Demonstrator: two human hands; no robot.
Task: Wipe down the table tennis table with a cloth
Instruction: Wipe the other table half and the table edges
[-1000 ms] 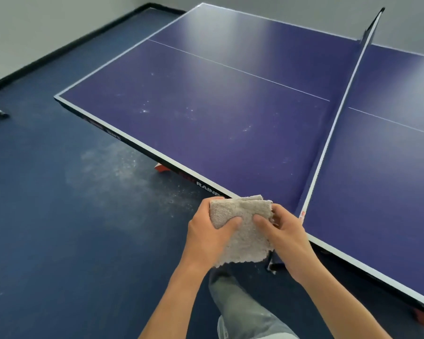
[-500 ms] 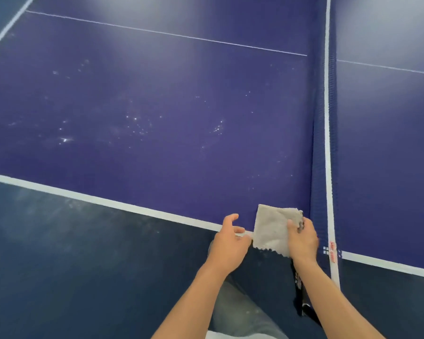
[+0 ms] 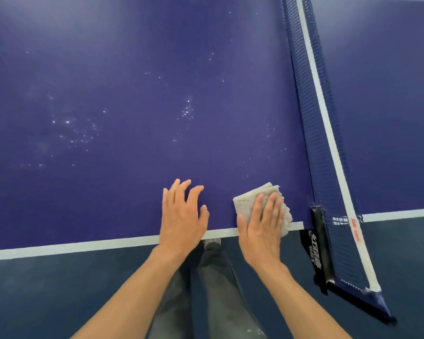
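A: Pressing a folded grey cloth flat onto the tabletop, the right hand now has it down at the near edge, just beside the net. Half a second ago that cloth was held up in front of the edge, pinched by the right hand with the left close by; a second ago both hands were folding it.

B: And the grip?

A: Right palm and fingers lie spread over the cloth, pinning it rather than clutching it. The left hand has let go: it lies empty, fingers splayed, on or just above the tabletop beside the white edge line, a little apart from the cloth. Whether it touches the surface cannot be told.

B: What does the change mean for the job?

A: Only the head view is on offer, and it suggests folding is over and wiping is about to begin, in the corner by the net post. Pale specks scatter the blue surface to the left and ahead, none yet cleared, so nearly the whole task appears to remain.
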